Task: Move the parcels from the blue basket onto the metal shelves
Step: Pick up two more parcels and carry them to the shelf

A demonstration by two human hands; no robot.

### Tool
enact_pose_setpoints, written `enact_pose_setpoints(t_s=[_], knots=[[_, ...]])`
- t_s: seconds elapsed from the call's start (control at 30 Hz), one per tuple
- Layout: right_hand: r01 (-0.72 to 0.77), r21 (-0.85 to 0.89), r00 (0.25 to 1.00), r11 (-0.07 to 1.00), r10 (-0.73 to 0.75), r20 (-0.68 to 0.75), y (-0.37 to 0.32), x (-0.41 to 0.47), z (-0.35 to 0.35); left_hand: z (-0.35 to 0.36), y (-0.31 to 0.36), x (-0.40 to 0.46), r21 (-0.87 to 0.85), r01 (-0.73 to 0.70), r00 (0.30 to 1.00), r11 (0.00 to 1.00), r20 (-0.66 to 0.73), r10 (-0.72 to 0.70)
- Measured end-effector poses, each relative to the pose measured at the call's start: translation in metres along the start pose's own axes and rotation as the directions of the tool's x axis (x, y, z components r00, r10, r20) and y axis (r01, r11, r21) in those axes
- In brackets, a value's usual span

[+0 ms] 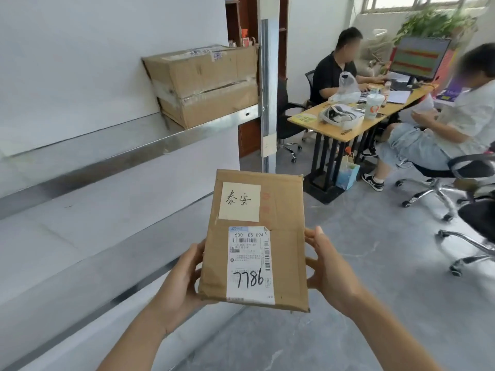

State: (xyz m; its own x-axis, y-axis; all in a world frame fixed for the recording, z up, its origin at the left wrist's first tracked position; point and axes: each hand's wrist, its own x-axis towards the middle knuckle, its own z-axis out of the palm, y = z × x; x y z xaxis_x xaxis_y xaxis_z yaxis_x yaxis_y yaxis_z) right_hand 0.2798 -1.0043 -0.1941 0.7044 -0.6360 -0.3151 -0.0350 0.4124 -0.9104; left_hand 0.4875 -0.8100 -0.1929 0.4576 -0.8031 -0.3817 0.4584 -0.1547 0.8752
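I hold a flat brown cardboard parcel in front of me, with a yellow note and a white shipping label marked 7786 on top. My left hand grips its left edge and my right hand grips its right edge. The parcel hovers over the floor just right of the metal shelves. A larger taped cardboard box sits on the upper shelf against the upright post. The blue basket is not in view.
The lower shelf boards run along the left by a white wall. To the right, two seated people work at a wooden desk with a monitor. Office chairs stand on the grey floor, and a blue bag sits by the desk leg.
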Motion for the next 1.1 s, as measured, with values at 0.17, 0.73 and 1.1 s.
enact_pose_setpoints(t_s=[0.17, 0.73, 1.1], knots=[[-0.011, -0.055, 0.998, 0.998, 0.015, 0.055, -0.017, 0.037, -0.020, 0.019, -0.001, 0.020, -0.010, -0.012, 0.989, 1.000, -0.145, 0.010], [-0.126, -0.320, 0.981, 0.939, 0.166, 0.102, -0.044, 0.167, -0.013, -0.040, 0.023, 0.113, 0.150, 0.081, 0.945, 0.985, -0.327, -0.028], [-0.246, -0.075, 0.968, 0.966, 0.250, 0.037, -0.017, 0.257, 0.004, -0.090, 0.060, 0.217, 0.049, -0.001, 0.908, 0.999, -0.417, 0.021]])
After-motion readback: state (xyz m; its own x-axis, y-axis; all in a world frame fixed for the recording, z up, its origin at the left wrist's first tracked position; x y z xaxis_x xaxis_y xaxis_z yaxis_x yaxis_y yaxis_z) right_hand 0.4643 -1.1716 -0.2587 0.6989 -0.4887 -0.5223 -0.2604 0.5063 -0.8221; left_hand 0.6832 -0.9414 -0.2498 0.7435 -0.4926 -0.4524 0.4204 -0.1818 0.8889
